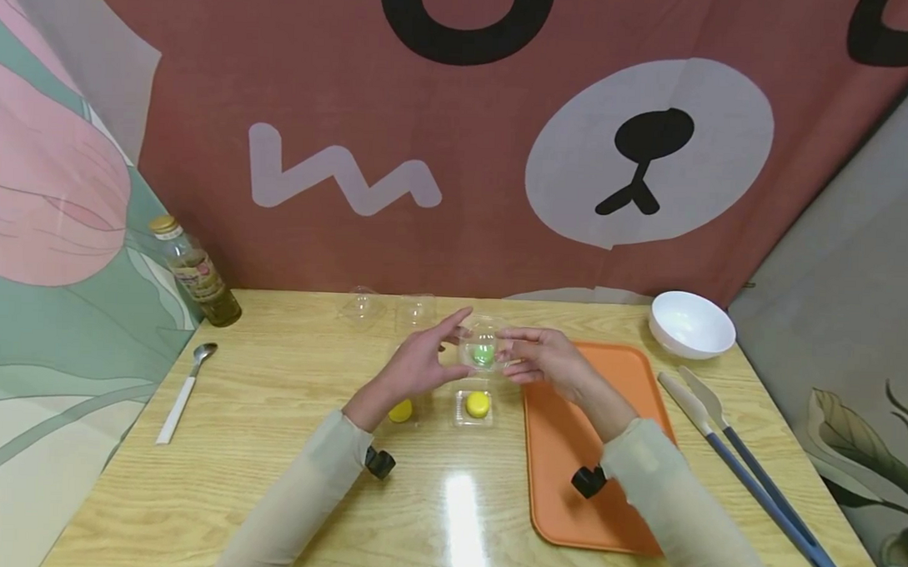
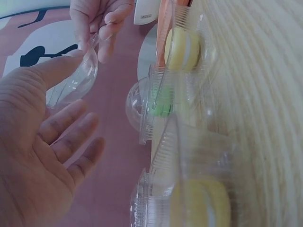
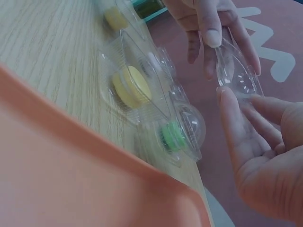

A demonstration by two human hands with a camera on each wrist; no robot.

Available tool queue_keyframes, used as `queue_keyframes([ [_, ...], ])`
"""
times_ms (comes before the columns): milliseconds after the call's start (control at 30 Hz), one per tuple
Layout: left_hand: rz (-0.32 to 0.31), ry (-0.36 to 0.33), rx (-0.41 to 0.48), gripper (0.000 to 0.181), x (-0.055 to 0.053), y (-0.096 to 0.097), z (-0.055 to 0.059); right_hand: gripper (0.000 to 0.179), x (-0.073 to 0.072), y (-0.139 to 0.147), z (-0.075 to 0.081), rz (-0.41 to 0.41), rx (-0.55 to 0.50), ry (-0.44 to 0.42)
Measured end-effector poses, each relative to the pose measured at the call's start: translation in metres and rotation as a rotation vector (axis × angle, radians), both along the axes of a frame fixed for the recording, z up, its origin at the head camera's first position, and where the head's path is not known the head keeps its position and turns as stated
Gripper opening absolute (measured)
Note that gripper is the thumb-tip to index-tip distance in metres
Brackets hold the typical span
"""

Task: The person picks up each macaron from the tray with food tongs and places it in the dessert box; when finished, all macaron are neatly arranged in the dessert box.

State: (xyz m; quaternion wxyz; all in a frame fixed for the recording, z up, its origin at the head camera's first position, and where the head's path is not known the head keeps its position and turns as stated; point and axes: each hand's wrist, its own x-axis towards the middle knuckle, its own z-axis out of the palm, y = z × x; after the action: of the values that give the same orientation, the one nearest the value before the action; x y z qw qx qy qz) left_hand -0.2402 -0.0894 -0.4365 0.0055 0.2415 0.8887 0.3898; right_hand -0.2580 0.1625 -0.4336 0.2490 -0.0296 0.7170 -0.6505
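Observation:
Between my two hands a clear plastic dome lid [image 1: 486,325] is held up over the table. My left hand [image 1: 413,365] pinches one edge, thumb in front and a finger behind, its other fingers spread. On the opposite edge, the fingertips of my right hand [image 3: 272,156] pinch the lid. A green macaron [image 3: 173,136] sits in clear packaging below, beside a clear dome [image 3: 191,125]; in the head view it shows through the lid. Nearer me, a yellow macaron [image 1: 477,404] rests on a clear plastic base. Another yellow macaron [image 1: 400,411] lies left of it, partly behind my left wrist.
Two clear domes [image 1: 417,310] stand at the back edge. An orange tray [image 1: 560,462] lies under my right forearm. Right of it are blue-handled tongs [image 1: 740,471] and a white bowl [image 1: 693,325]. At left are a bottle [image 1: 199,279] and a spoon [image 1: 183,403].

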Motion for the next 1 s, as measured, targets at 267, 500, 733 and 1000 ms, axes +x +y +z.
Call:
queue_keyframes([
  [267, -0.034, -0.175, 0.088, 0.088, 0.001, 0.002, -0.003, 0.036, 0.001, -0.007, 0.005, -0.188, 0.090, 0.084],
  [500, -0.060, -0.476, 0.386, 0.060, 0.002, 0.005, 0.008, 0.033, 0.001, -0.014, 0.011, -0.286, 0.136, 0.255],
  [733, -0.066, -0.688, 0.491, 0.082, -0.004, 0.010, 0.019, 0.026, 0.007, -0.021, 0.011, -0.329, 0.170, 0.451],
  [1000, -0.065, -0.764, 0.491, 0.085, -0.006, 0.009, 0.023, 0.023, 0.011, -0.025, 0.008, -0.331, 0.198, 0.619],
])
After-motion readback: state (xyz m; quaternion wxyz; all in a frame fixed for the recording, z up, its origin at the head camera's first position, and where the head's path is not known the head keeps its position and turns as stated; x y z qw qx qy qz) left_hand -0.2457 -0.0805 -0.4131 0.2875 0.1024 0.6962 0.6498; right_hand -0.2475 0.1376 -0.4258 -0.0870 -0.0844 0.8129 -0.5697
